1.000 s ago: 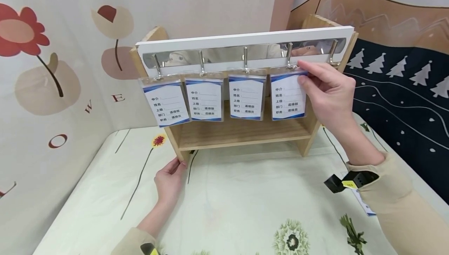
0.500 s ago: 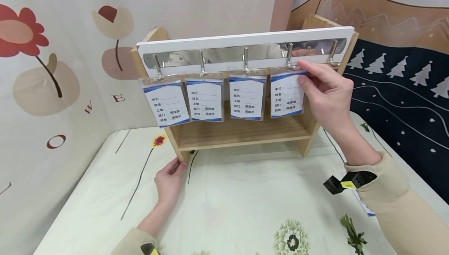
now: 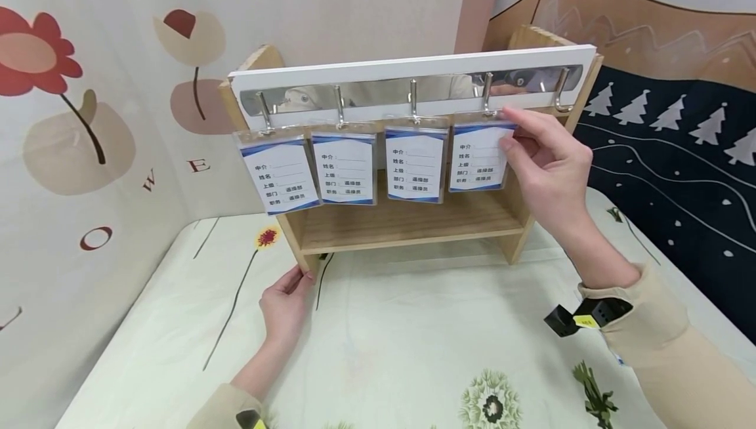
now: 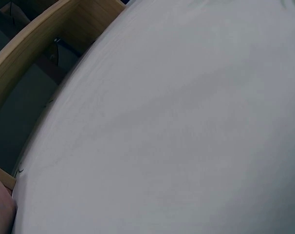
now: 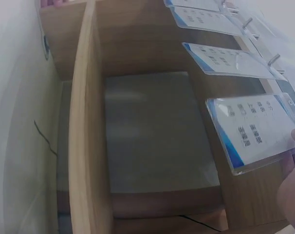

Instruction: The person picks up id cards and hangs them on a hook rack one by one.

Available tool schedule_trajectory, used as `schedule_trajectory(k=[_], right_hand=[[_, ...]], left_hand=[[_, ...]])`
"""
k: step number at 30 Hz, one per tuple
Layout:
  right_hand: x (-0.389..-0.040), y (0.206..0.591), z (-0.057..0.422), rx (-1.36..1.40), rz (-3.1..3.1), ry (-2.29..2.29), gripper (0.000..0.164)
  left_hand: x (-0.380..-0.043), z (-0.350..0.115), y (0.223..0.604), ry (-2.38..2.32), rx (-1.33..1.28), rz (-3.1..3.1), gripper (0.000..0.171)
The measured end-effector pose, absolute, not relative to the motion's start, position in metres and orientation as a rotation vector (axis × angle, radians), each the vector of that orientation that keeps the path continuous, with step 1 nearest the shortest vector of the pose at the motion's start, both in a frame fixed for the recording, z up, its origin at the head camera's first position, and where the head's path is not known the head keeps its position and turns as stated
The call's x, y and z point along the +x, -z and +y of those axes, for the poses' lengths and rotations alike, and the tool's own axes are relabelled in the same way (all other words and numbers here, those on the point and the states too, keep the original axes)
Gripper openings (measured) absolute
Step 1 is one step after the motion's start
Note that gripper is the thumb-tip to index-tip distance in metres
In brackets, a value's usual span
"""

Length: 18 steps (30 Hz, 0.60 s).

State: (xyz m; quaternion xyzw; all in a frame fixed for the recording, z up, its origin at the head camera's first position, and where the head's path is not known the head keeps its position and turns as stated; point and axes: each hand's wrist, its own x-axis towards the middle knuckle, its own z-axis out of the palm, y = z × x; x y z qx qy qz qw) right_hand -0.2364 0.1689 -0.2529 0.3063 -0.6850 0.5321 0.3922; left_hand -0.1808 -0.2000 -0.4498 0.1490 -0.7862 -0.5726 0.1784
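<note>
At the fourth hook of a wooden rack, my right hand pinches the upper right edge of a badge holder. That clear sleeve holds a white card with blue bands; in the right wrist view the same badge holder sits beside the fingers. Three similar badge holders hang from hooks to the left: the leftmost badge holder, tilted, then a second badge holder and a third badge holder. Low at the rack's left leg, my left hand grips the foot of the side panel between thumb and fingers.
A white hook rail with a mirror-like strip runs across the rack's top. Its far right hook carries nothing. A flower-printed cloth covers the table. Part of another card peeks out by the right sleeve.
The fourth badge holder has moved slightly up and to the left with my right hand pinching it. My left hand stays at the rack's foot.
</note>
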Motion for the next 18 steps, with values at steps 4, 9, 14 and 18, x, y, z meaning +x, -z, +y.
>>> schedule_trajectory(k=[4, 9, 14, 18], right_hand=[[-0.232, 0.256, 0.169, 0.769, -1.721, -1.37, 0.04], [-0.229, 0.261, 0.169, 0.725, -1.684, -1.42, 0.04], [-0.227, 0.268, 0.172, 0.717, -1.636, -1.488, 0.036], [-0.225, 0.274, 0.177, 0.705, -1.633, -1.503, 0.034]], left_hand=[[-0.18, -0.199, 0.449, 1.618, 0.423, -2.221, 0.036], [-0.18, -0.199, 0.449, 1.615, 0.423, -2.219, 0.036], [-0.18, -0.199, 0.449, 1.615, 0.425, -2.209, 0.035], [-0.18, -0.199, 0.449, 1.618, 0.422, -2.206, 0.035]])
